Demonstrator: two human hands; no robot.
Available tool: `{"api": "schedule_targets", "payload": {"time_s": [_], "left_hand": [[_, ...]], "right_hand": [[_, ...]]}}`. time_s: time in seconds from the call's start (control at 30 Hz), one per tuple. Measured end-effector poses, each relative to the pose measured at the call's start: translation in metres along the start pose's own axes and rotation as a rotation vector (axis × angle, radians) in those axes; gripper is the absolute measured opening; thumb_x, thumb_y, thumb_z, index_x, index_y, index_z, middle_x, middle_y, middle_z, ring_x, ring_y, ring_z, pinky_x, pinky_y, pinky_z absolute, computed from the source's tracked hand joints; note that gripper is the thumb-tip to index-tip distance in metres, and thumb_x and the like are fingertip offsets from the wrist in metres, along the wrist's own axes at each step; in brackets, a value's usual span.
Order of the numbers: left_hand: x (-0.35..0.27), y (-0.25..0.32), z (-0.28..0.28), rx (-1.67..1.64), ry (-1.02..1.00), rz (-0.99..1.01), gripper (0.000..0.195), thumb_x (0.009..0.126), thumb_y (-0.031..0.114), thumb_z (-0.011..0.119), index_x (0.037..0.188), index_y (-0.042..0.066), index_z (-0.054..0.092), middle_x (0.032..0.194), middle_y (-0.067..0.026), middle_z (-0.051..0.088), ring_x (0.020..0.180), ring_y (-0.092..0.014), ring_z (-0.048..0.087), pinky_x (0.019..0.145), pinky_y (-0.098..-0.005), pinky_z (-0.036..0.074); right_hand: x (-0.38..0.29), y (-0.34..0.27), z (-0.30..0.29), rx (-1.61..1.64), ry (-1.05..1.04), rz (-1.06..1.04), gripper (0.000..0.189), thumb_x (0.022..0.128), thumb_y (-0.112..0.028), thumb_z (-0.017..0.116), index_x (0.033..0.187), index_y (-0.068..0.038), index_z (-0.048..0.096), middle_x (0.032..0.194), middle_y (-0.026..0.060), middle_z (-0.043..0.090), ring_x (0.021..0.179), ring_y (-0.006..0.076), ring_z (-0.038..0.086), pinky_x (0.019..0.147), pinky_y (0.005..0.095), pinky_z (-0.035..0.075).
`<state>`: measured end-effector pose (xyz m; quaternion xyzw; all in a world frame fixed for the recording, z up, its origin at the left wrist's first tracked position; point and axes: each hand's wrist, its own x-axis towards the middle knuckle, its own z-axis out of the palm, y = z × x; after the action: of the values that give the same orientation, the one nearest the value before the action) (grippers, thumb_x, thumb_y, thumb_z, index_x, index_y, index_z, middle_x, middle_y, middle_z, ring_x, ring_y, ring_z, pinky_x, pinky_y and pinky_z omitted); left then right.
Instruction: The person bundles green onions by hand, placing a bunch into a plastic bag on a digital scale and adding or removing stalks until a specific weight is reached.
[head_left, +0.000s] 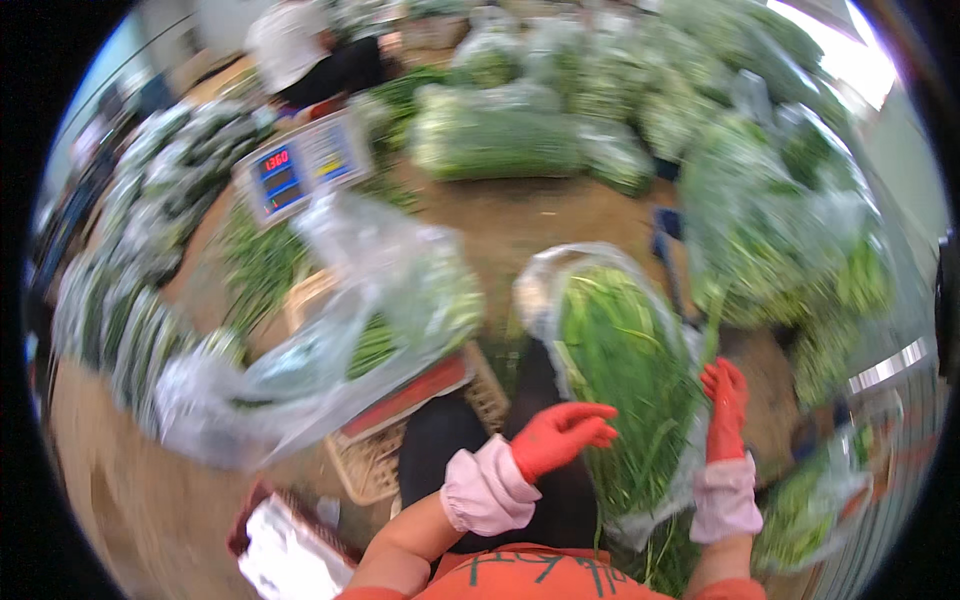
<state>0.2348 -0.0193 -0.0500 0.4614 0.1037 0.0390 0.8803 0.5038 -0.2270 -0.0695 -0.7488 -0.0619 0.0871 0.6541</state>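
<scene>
My left hand (562, 441), in a red rubber glove with a pink cuff, hovers at the left edge of a large bundle of long green leaves (630, 360). Its fingers are spread and hold nothing. The bundle lies between my hands inside an open clear plastic bag (547, 277). On the bundle's right side, my right hand (726, 412), gloved the same way, pinches the lower end of a thin green stalk (714, 322). To the left, another clear plastic bag (300, 405) with green vegetables inside lies over a red surface (420, 394) and a tan plastic crate (367, 465).
A digital scale display (304, 169) with lit digits stands front left, beside loose green stalks (259, 262). Bagged vegetables line the left (150, 330), the back (495, 139) and the right (765, 225). A person (300, 52) sits at the far left. A dark red basket (255, 517) holds white material.
</scene>
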Motion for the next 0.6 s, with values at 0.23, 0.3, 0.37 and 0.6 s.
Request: {"api": "schedule_targets", "payload": {"time_s": [0.23,0.3,0.37,0.6], "left_hand": [[-0.128,0.117,-0.039,1.473,0.643,0.863,0.053,0.066,0.014,0.076,0.113,0.002,0.057,0.105,-0.0155,0.061,0.095,-0.037,0.058,0.085,-0.0474,0.045],[-0.133,0.126,-0.053,1.671,1.093,0.67,0.055,0.071,0.024,0.071,0.12,0.006,0.052,0.114,-0.0147,0.056,0.11,-0.034,0.051,0.092,-0.0493,0.039],[-0.124,0.107,-0.089,1.657,1.055,0.289,0.034,0.073,0.022,0.066,0.102,0.008,0.059,0.1,-0.0135,0.061,0.095,-0.032,0.058,0.078,-0.0468,0.045],[-0.112,0.054,-0.079,1.755,0.549,0.072,0.007,0.071,0.014,0.057,0.075,0.011,0.061,0.068,-0.0127,0.06,0.064,-0.034,0.061,0.054,-0.042,0.047]], "right_hand": [[-0.17,-0.138,0.197,0.283,-0.948,-0.56,0.026,0.096,-0.007,0.041,0.114,0.004,0.056,0.097,0.0161,0.067,0.087,0.0208,0.065,0.08,0.0331,0.05],[-0.204,-0.181,0.25,0.371,-1.33,-0.639,0.025,0.095,-0.006,0.044,0.113,0.006,0.055,0.103,0.0182,0.065,0.091,0.0194,0.064,0.081,0.0312,0.049],[-0.228,-0.192,0.308,0.376,-1.321,-0.57,0.023,0.093,-0.011,0.05,0.108,0.005,0.057,0.097,0.0155,0.066,0.09,0.0201,0.063,0.076,0.0312,0.049],[-0.126,-0.12,0.385,-1.35,-0.879,-0.817,0.031,0.081,-0.031,0.056,0.085,-0.001,0.063,0.083,0.0213,0.064,0.079,0.0384,0.063,0.07,0.0464,0.048]]}}
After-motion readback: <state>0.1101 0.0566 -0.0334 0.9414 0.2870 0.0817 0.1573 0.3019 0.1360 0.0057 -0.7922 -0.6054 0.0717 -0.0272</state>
